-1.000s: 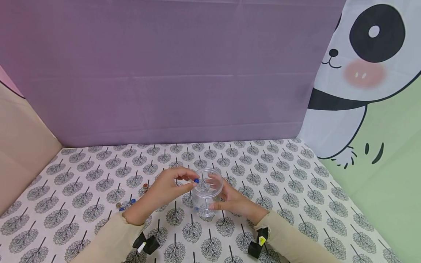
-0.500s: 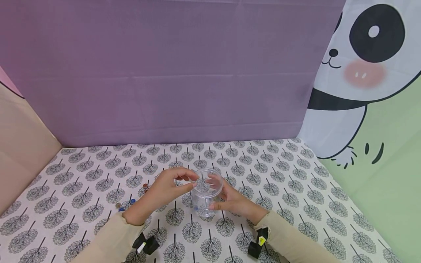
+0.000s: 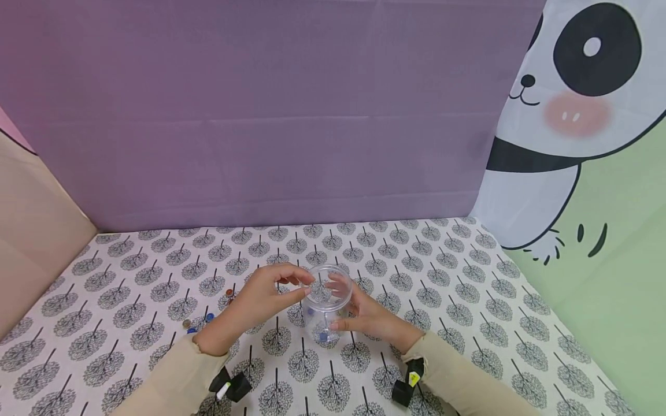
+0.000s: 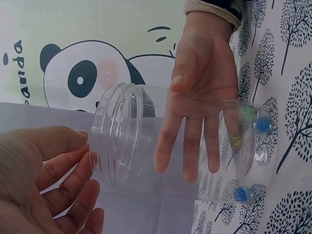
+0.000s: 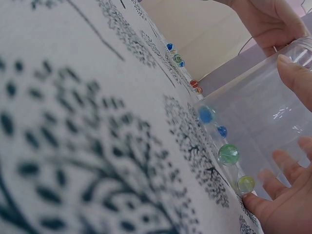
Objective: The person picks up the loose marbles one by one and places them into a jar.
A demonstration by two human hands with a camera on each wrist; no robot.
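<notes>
A: Where was the clear, round, threaded-neck plastic jar (image 3: 326, 311) found, and how was it held?

B: It was seen upright on the tree-patterned cloth surface (image 3: 442, 300), between both hands. The right hand (image 3: 370, 319) was wrapped around its far wall, with the fingers (image 4: 192, 146) spread and lightly curled against the plastic. The left hand (image 3: 260, 301) was held at the rim; its fingers (image 3: 296, 276) were bent toward the thumb with nothing seen pinched between them.

A: How was the jar judged to handle?

B: It was judged light, thin-walled and smooth, and therefore liable to slip or flex. A hold at mid-wall, below the threads, was considered soundest. The small glass marbles (image 5: 228, 154) inside were expected to roll and shift the balance.

A: What was shown by one view only?

B: The blue, green and yellowish marbles on the jar floor were resolved in the wrist views alone. Loose marbles (image 5: 176, 58) on the cloth were also shown by the right wrist view. The jar's position on the whole surface was given only by the head view.
</notes>
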